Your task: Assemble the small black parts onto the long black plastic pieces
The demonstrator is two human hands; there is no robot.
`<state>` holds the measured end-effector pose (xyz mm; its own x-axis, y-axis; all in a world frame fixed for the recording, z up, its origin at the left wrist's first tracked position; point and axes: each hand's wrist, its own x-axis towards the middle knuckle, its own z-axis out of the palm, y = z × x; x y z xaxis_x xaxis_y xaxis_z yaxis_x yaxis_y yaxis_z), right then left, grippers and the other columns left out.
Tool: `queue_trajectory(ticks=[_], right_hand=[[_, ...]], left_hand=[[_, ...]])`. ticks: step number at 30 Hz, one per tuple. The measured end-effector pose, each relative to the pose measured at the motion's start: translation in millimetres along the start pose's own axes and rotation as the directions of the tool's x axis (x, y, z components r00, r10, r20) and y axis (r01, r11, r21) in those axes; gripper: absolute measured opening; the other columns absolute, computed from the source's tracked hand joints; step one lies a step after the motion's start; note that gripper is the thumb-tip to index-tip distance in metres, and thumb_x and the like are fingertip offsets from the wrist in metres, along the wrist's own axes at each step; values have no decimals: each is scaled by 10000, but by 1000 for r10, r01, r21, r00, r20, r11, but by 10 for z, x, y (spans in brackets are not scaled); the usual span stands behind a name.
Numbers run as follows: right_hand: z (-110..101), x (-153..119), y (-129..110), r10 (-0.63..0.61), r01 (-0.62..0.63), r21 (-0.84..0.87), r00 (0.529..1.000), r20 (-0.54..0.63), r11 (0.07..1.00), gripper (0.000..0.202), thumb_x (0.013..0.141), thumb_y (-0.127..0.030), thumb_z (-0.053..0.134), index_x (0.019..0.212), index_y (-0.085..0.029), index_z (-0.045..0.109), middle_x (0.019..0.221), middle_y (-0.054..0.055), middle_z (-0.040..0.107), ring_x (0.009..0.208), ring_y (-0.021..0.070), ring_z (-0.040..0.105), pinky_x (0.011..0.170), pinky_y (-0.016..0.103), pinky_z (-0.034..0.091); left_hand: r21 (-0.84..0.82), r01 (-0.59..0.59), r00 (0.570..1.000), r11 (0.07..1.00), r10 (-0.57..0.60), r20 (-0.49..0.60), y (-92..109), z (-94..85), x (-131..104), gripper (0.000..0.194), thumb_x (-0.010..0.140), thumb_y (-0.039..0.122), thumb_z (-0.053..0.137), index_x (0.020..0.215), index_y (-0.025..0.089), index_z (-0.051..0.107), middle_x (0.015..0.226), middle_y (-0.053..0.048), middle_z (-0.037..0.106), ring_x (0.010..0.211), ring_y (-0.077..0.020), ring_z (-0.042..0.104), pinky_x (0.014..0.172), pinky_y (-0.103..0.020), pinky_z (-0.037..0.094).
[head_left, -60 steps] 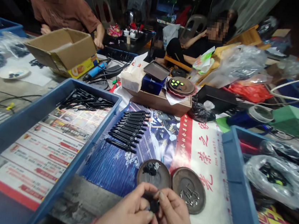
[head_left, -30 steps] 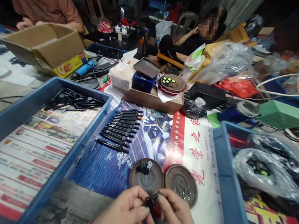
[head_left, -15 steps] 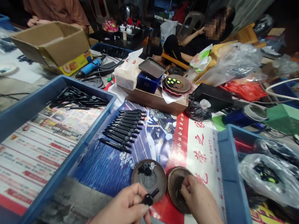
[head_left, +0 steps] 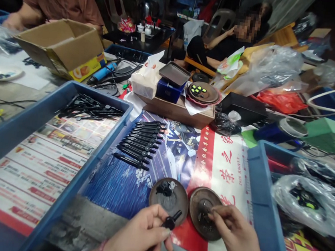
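Note:
My left hand is closed on a black plastic part with a round head and a short stem sticking out past the fingers. Just beyond it lies a brown dish with small black pieces and a pale disc in it. My right hand is at the right edge of a second brown dish, which holds tiny dark and shiny bits. Its thumb and fingertips are pinched together; whatever may be between them is too small to make out. A row of slim black parts lies on the poster sheet.
On the left stands a blue tray with a heap of black parts. Another blue tray at right holds plastic bags. A wooden box with a tissue pack and a dish stands behind. Two other people sit at the back.
My right hand has drawn back from inside the right dish to its edge, uncovering more of the small bits. The left hand keeps its hold, and the whole view has shifted slightly.

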<state>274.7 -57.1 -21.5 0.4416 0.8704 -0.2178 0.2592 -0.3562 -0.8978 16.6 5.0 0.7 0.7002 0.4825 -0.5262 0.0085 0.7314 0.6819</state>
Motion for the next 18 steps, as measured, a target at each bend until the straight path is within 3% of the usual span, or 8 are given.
queue_trajectory(ticks=[5, 9, 12, 15, 18], right_hand=[[-5, 10, -101, 108, -96, 284, 994, -25, 954, 353, 627, -435, 878, 821, -188, 716, 749, 36, 741, 689, 196, 764, 644, 185, 592], [177, -136, -264, 125, -128, 388, 992, 33, 913, 288, 653, -353, 887, 839, -202, 728, 754, 39, 765, 679, 196, 769, 647, 184, 608], [436, -269, -416, 9, -46, 400, 996, 92, 915, 140, 765, -305, 807, 821, -214, 715, 755, 34, 761, 682, 182, 762, 642, 185, 608], [667, -331, -530, -154, 124, 332, 986, 65, 935, 30, 834, -229, 716, 805, -226, 706, 760, 16, 737, 690, 152, 740, 652, 169, 597], [767, -330, -578, -296, 282, 220, 954, 35, 934, 101, 862, -157, 643, 825, -241, 684, 801, 0, 721, 730, 130, 722, 698, 158, 580]], left_hand=[[-30, -5, 1000, 1000, 5, -18, -24, 1, 5, 233, 843, 311, 636, 938, 181, 468, 749, -23, 719, 372, -30, 487, 363, -126, 298], [-91, -30, 998, 995, 25, -61, -17, 39, 30, 288, 824, 370, 678, 924, 171, 495, 764, -36, 721, 374, -31, 486, 367, -132, 293], [-121, -80, 990, 989, 65, -124, 10, 75, 55, 330, 811, 414, 701, 920, 162, 518, 626, 14, 656, 382, -48, 485, 394, -142, 334], [-105, -117, 984, 988, 101, -144, 35, 90, 57, 340, 833, 445, 680, 934, 158, 528, 486, 62, 553, 372, -56, 444, 412, -146, 340], [-94, -133, 981, 987, 117, -156, 48, 84, 38, 337, 844, 452, 668, 936, 158, 532, 474, 62, 548, 366, -51, 420, 413, -146, 323]])
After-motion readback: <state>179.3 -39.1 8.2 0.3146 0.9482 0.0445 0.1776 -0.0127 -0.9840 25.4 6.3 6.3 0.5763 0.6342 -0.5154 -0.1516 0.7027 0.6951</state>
